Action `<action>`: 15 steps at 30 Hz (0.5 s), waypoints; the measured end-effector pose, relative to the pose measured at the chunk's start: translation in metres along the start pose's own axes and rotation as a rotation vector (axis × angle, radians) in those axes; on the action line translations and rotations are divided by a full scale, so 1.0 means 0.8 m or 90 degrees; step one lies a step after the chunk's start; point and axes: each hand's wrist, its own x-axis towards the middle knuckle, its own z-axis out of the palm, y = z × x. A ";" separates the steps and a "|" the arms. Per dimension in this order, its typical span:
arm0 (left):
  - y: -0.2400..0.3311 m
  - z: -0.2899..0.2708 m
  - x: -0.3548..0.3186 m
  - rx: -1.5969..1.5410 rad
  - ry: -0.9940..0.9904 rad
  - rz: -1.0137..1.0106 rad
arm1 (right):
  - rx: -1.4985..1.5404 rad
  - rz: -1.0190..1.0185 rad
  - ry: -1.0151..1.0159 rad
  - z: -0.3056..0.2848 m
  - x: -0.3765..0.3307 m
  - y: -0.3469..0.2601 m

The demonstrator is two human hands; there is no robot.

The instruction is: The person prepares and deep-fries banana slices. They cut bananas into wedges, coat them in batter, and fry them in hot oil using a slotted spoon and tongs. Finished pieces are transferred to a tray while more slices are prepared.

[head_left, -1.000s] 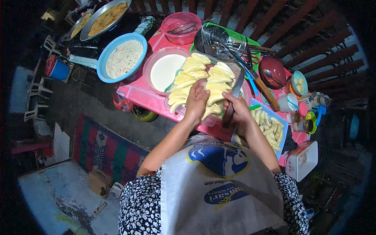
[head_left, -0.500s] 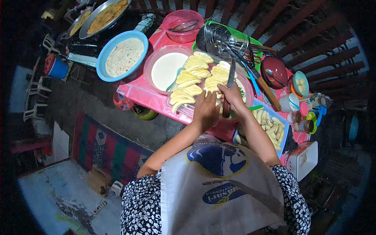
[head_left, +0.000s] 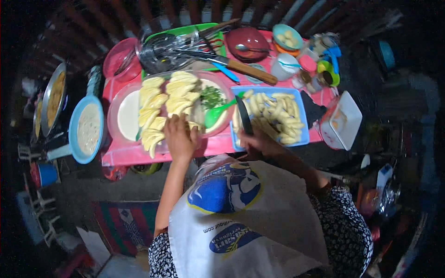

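My left hand [head_left: 181, 139] lies with fingers stretched out over the near end of two rows of fanned, sliced bananas [head_left: 153, 99]. These pale yellow fans rest on a clear tray laid across two pink basins. My right hand [head_left: 262, 144] is closed round a knife [head_left: 244, 116], its blade pointing away from me over the left edge of a blue tub [head_left: 306, 127]. Several peeled whole bananas [head_left: 282, 111] fill the tub. Whether the right fingers also touch a banana is hard to tell in the shadow.
White batter [head_left: 128, 111] fills the left basin; chopped green leaves [head_left: 212, 97] and a green spoon [head_left: 215, 114] are in the right one. Behind stand a green tray [head_left: 185, 30] of utensils and a dark red lidded bowl [head_left: 247, 44]. A blue-rimmed pan [head_left: 88, 129] is at left.
The view has turned to the right. My right hand has carried the knife from over the sliced bananas to the blue tub. My left hand remains at the near end of the banana rows.
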 end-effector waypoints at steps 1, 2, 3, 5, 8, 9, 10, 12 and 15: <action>0.007 0.000 0.000 -0.028 -0.003 -0.003 | -0.018 -0.016 0.001 -0.002 -0.021 0.005; 0.018 0.001 0.002 -0.083 -0.003 0.005 | -0.036 -0.034 0.003 -0.002 -0.043 0.011; 0.029 0.002 0.004 -0.138 -0.003 0.011 | 0.026 0.004 0.023 -0.006 -0.060 0.016; 0.060 0.003 0.008 -0.228 -0.005 0.022 | 0.113 0.132 0.101 -0.027 -0.087 0.021; 0.101 0.027 0.004 -0.366 -0.072 0.037 | 0.081 0.269 0.303 -0.093 -0.101 0.044; 0.119 0.030 0.003 -0.387 -0.093 0.094 | 0.004 0.223 0.389 -0.119 -0.100 0.074; 0.130 0.050 -0.006 -0.408 -0.106 0.084 | -0.123 0.206 0.445 -0.145 -0.105 0.110; 0.159 0.058 -0.014 -0.428 -0.177 0.109 | -0.326 0.162 0.524 -0.177 -0.098 0.128; 0.181 0.074 -0.029 -0.455 -0.191 0.149 | -0.475 0.111 0.554 -0.194 -0.066 0.127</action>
